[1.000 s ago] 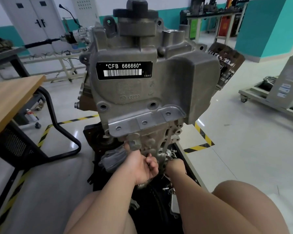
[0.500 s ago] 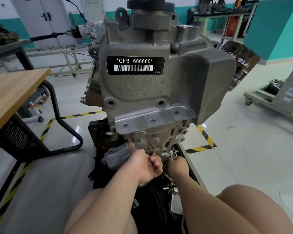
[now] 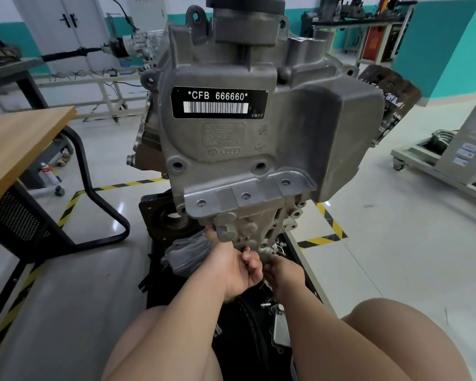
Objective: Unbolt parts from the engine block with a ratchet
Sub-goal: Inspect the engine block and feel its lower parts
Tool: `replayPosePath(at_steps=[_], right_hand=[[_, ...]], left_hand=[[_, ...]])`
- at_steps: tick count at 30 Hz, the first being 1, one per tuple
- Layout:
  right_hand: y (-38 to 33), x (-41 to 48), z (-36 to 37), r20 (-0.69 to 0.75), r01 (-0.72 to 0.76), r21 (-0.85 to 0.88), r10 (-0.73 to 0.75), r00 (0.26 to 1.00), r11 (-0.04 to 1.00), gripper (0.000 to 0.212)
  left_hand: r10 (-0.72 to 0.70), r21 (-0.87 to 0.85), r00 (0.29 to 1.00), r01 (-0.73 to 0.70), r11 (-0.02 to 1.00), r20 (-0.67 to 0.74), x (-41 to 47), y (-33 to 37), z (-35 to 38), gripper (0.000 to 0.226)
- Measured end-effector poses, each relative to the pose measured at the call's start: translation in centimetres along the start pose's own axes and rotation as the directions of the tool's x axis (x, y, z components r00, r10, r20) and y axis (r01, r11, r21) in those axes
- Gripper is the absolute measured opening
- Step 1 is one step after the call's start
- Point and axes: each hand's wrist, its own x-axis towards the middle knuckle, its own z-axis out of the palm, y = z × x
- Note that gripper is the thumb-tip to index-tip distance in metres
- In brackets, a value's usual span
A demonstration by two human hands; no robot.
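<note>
Your left hand (image 3: pixel 235 268) and right hand (image 3: pixel 285 272) meet at the engine block's (image 3: pixel 259 138) six o'clock — grip hidden — likely loosening a low bolt; next, hold the ratchet square.

Fig.: single view, wide-angle cam on the person's head. Faces fwd and down, v. close to the engine block (image 3: pixel 259 138), which fills centre frame. Left hand (image 3: pixel 232 268) and right hand (image 3: pixel 283 273) lie low centre, between the knees (image 3: pixel 390 331). Wooden table (image 3: pixel 19 144) at left margin, floor (image 3: pixel 396 215) at right, lines bowed by the lens.
</note>
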Motion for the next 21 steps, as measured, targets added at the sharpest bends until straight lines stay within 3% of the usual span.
replayPosePath(at_steps=[5, 8, 10, 21], right_hand=[[0.4, -0.1, 0.2, 0.022, -0.093, 0.142, 0.091, 0.996, 0.986, 0.01], [0.5, 0.0, 0.4, -0.011, -0.069, 0.171, 0.072, 0.997, 0.983, 0.014], [0.7, 0.3, 0.4, -0.046, -0.043, 0.171, 0.052, 0.998, 0.984, 0.029], [0.6, 1.1, 0.8, -0.153, -0.022, -0.004, 0.021, 0.988, 1.0, 0.031]], left_hand=[[0.007, 0.013, 1.0, -0.007, 1.0, 0.006, 0.1, -0.1, 0.1, 0.053], [0.015, 0.014, 1.0, -0.016, 1.0, 0.006, 0.1, -0.1, 0.1, 0.051], [0.012, 0.013, 1.0, -0.012, 1.0, 0.002, 0.1, -0.1, 0.0, 0.054], [-0.008, 0.087, 1.0, 0.011, 0.996, -0.027, 0.0, 0.1, -0.4, 0.051]])
